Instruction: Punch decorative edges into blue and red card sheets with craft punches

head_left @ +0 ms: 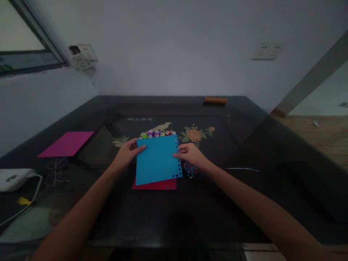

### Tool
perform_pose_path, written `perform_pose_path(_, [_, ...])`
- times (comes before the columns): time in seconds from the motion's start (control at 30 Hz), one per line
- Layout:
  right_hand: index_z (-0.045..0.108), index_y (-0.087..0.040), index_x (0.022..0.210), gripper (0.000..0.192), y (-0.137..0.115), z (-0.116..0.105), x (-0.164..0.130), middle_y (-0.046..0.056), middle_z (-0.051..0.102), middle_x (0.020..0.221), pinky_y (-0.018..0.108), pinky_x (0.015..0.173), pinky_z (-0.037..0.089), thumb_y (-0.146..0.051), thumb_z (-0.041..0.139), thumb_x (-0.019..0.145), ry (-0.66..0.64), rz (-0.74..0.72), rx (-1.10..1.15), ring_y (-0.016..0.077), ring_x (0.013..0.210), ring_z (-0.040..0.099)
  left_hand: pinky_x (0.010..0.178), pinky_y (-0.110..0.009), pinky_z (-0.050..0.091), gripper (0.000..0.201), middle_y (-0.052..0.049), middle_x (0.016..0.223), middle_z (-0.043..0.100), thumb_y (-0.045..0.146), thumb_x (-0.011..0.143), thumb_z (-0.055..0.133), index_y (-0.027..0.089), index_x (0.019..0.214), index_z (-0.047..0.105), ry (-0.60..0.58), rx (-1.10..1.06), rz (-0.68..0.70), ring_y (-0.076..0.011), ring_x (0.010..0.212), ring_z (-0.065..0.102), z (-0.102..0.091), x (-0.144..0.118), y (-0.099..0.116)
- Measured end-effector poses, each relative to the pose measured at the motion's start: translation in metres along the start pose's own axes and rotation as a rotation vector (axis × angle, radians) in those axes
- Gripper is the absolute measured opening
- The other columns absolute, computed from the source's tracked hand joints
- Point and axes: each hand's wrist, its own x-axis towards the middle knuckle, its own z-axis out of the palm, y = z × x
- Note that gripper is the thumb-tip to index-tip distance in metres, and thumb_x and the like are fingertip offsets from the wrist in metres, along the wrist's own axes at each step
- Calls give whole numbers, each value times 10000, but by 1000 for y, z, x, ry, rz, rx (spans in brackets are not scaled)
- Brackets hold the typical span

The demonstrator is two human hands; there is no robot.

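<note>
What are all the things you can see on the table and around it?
blue sheet: one, blue, punched holes along its right edge, table middle, held at both sides
red sheet: one, red, under the blue sheet
pink sheet: one, magenta, far left
small punches: a row, mixed colours, behind the blue sheet
paper bits: small pile, mixed colours, beside the right hand
orange bar: one, far edge
white device: one, with cable, left edge
table: one, dark, flower picture
wall sockets: white, on the wall
left hand: on the blue sheet's left edge
right hand: on its right edge

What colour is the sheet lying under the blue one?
Red: the lower sheet peeks out below the blue sheet, seen in the head view.
</note>
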Motion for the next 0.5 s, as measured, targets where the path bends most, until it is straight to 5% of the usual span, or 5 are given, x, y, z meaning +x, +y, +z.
perform_pose_path(0.27, [538, -177, 632, 268, 13, -23, -44, -21, 576, 577, 262, 537, 385, -376, 712, 669, 125, 123, 232, 108, 528, 509, 863, -471, 545, 585, -89, 1083, 706, 502, 696, 719, 189, 1167, 566, -453, -97, -250, -293, 972, 672, 40, -28, 13])
perform_pose_path(0.5, [627, -163, 716, 226, 13, -45, -75, -24, 573, 633, 254, 571, 377, -381, 638, 771, 260, 82, 235, 102, 574, 489, 827, -432, 568, 588, -103, 1144, 680, 527, 771, 633, 197, 1238, 495, -477, -37, -271, -278, 951, 683, 71, -27, 30])
